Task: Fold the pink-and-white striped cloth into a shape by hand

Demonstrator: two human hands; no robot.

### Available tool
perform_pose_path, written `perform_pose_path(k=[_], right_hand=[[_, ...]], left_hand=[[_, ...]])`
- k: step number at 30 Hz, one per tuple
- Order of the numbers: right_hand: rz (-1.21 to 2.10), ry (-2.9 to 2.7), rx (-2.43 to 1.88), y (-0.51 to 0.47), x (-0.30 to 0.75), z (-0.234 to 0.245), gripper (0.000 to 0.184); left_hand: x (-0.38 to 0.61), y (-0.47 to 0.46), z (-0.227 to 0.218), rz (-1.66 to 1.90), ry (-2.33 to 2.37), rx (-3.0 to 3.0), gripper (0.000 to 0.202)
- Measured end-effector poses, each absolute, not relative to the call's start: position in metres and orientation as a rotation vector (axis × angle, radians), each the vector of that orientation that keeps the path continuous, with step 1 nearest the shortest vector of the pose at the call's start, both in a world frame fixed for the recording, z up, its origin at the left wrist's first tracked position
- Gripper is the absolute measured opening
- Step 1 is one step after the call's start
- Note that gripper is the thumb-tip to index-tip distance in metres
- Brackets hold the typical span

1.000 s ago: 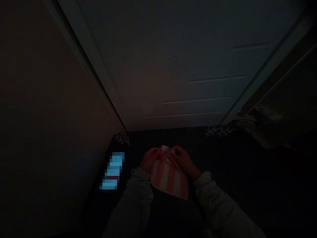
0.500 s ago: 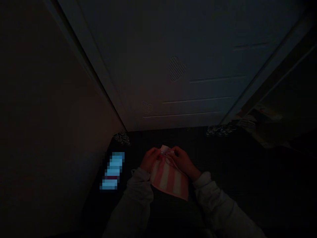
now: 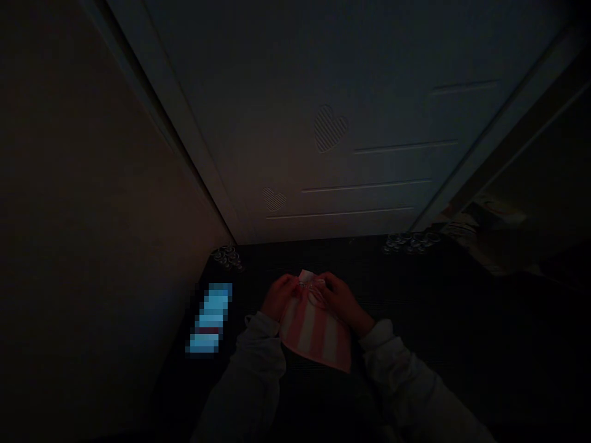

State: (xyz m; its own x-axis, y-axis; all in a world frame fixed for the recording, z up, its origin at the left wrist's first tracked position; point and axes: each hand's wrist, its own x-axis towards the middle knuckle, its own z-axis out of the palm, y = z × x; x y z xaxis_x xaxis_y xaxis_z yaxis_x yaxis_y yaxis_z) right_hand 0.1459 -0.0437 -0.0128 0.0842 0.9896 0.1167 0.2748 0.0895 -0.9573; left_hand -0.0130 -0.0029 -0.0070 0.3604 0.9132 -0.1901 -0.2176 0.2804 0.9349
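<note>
A pink-and-white striped drawstring pouch point(image 3: 316, 335) hangs between my hands above the dark surface, its gathered neck at the top and its wide end toward me. My left hand point(image 3: 279, 296) pinches the neck on the left side. On the right, my right hand point(image 3: 344, 301) has its fingers closed at the neck, by a thin looped cord point(image 3: 316, 295). A pale flap point(image 3: 305, 275) sticks up between the two hands. Dim light hides exactly which strands the fingertips grip.
A lit, pixelated phone-like screen point(image 3: 210, 319) lies left of my hands. Small ring-like pieces are piled at the back left point(image 3: 226, 257) and back right point(image 3: 410, 242). Behind the dark table point(image 3: 286, 258) rises a pale panel with embossed hearts point(image 3: 330, 128); a wall point(image 3: 115, 258) closes the left side.
Both hands keep nearly the same place on the pouch. The cord loop by the right fingers has shifted slightly, and the picture is a little clearer.
</note>
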Motion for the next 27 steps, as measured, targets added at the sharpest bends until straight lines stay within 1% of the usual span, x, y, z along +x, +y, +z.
perform_pose_path(k=[10, 21, 27], right_hand=[[0.954, -1.362, -1.342, -0.0435, 0.1475, -0.0163, 0.02], [1.139, -1.267, -1.216, -0.0458, 0.1494, -0.0086, 0.018], [1.117, -1.318, -1.243, -0.0446, 0.1494, -0.0126, 0.02]], left_hand=[[-0.0117, -0.004, -0.0061, 0.928, 0.868, 0.922, 0.027], [-0.0124, -0.0036, -0.0054, 0.931, 0.85, 0.896, 0.027], [-0.0127, -0.0026, -0.0076, 0.937, 0.838, 0.928, 0.026]])
